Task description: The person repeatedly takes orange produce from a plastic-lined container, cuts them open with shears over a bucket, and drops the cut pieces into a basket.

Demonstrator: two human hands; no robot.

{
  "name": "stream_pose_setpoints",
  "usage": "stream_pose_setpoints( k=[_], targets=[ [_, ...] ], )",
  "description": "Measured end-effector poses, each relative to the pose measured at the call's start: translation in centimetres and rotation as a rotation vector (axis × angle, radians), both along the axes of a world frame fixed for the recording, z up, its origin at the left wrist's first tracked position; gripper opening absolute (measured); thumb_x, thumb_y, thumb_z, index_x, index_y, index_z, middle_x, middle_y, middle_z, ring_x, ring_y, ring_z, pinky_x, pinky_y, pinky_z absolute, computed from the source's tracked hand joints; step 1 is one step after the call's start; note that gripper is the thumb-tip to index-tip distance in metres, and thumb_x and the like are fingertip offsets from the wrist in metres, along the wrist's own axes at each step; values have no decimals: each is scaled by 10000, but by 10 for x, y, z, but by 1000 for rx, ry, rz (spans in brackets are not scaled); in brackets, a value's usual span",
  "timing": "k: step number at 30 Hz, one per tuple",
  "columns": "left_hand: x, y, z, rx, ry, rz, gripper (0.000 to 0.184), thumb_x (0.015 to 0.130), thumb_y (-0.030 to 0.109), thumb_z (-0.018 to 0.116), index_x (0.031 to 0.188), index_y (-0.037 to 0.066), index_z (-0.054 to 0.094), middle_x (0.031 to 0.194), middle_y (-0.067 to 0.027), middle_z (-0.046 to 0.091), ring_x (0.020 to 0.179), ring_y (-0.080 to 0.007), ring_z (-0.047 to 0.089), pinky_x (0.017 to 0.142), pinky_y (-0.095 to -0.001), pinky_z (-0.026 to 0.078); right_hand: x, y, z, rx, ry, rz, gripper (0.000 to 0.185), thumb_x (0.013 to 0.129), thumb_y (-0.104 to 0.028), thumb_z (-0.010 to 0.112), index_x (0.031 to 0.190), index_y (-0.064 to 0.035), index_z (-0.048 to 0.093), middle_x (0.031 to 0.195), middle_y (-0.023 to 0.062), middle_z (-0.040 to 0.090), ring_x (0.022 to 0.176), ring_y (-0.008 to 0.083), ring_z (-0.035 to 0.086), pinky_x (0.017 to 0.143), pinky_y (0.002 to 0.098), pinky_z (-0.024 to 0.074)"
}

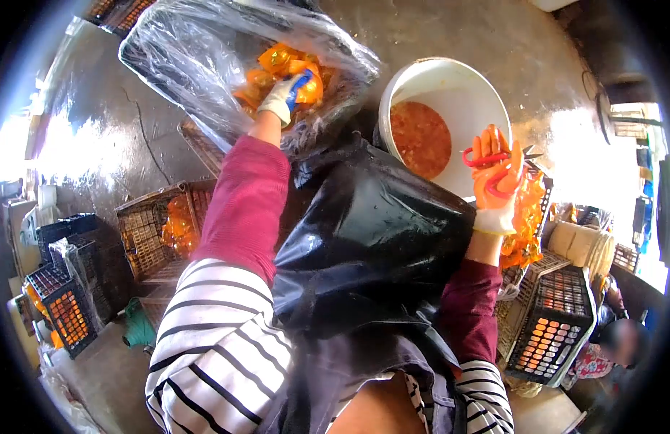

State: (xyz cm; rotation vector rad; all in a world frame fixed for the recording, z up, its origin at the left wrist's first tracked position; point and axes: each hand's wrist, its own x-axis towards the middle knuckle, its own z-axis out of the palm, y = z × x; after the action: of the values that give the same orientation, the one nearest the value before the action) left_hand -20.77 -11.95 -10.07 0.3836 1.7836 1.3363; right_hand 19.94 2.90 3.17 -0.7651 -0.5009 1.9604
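Note:
My left hand [286, 96], in a white and blue glove, reaches into a crate lined with clear plastic [183, 61] and has its fingers on an orange piece [309, 85] among other orange pieces. My right hand [494, 173], in an orange glove with a white cuff, holds red-handled scissors [485, 158], their blades pointing right. It is beside the right rim of a white bucket [483, 94], which contains reddish-orange liquid with bits in it [420, 137]. Below and right of this hand, a crate holds many orange pieces [525, 224].
Crates with orange contents stand at the left [143, 235], far left [69, 318] and lower right [552, 325]. A black apron [371, 239] covers my lap. A green spool [138, 331] lies lower left. Another person [595, 360] is at the far right.

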Motion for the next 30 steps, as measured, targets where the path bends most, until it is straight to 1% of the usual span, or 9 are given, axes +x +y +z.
stream_pose_setpoints(
  k=[2, 6, 10, 15, 17, 20, 22, 24, 30],
  targets=[
    [0, 3, -1, 432, -500, 408, 350, 870, 321, 609, 1149, 112, 577, 1062, -84, 634, 982, -234, 615, 860, -370, 494, 1, 1, -6, 16, -19, -5, 467, 940, -336, 505, 1209, 45, 495, 1266, 166, 524, 1186, 274, 496, 1061, 420, 352],
    [13, -3, 20, 866, -548, 255, 436, 855, 300, 648, 1223, 105, 518, 1169, -99, 578, 1070, -284, 552, 948, -404, 464, 1, -9, -2, 82, -83, 58, 446, 932, -346, 524, 1190, 15, 480, 1237, 209, 516, 1151, 331, 503, 996, 438, 414],
    [59, 28, 71, 796, -646, 257, 413, 866, 243, 648, 1210, 49, 527, 1142, -96, 593, 1040, -276, 563, 954, -430, 448, 4, -4, -17, 180, -160, 245, 444, 937, -383, 503, 1184, -15, 516, 1137, 190, 585, 1063, 315, 576, 911, 378, 475],
    [126, 87, 111, 717, -619, 117, 345, 882, 194, 625, 1166, 22, 530, 1041, -111, 608, 951, -256, 581, 860, -408, 496, -4, -13, -40, 120, -205, 280, 447, 970, -406, 380, 1237, -65, 489, 1006, 171, 651, 576, 236, 593, 540, 369, 505],
    [158, 107, 118, 760, -662, 197, 310, 888, 203, 622, 1130, 24, 547, 1013, -107, 612, 923, -260, 585, 846, -403, 500, -7, -21, -26, 58, -286, 363, 437, 970, -407, 386, 1233, -75, 489, 1020, 166, 651, 700, 246, 641, 576, 372, 523],
    [188, 104, 138, 208, 207, -9, 312, 940, 256, 511, 1125, 6, 535, 1000, -168, 622, 927, -250, 598, 846, -360, 488, -3, -30, -6, -12, -311, 406, 339, 955, -271, 473, 1210, -48, 489, 1057, 211, 631, 977, 302, 616, 796, 406, 535],
    [179, 105, 124, 41, 604, -75, 309, 948, 276, 475, 1104, 17, 541, 936, -166, 626, 841, -247, 608, 794, -349, 490, -2, -30, -3, -16, -387, 362, 312, 935, -216, 518, 1207, -65, 499, 1067, 194, 633, 986, 290, 615, 768, 392, 540],
    [151, 131, 86, 345, 170, 377, 278, 889, 254, 566, 1074, 47, 554, 909, -183, 643, 772, -328, 640, 654, -389, 499, 0, -33, 6, -32, -431, 336, 320, 921, -206, 548, 1205, -64, 503, 1070, 185, 634, 989, 284, 616, 772, 372, 535],
    [153, 135, 99, -139, 1118, -5, 239, 805, 192, 635, 1024, 98, 625, 903, -192, 656, 817, -382, 638, 711, -442, 500, -7, -26, -5, 217, -637, 276, 292, 844, -256, 676, 1067, -76, 618, 930, 112, 666, 799, 176, 632, 643, 304, 508]
  ],
)
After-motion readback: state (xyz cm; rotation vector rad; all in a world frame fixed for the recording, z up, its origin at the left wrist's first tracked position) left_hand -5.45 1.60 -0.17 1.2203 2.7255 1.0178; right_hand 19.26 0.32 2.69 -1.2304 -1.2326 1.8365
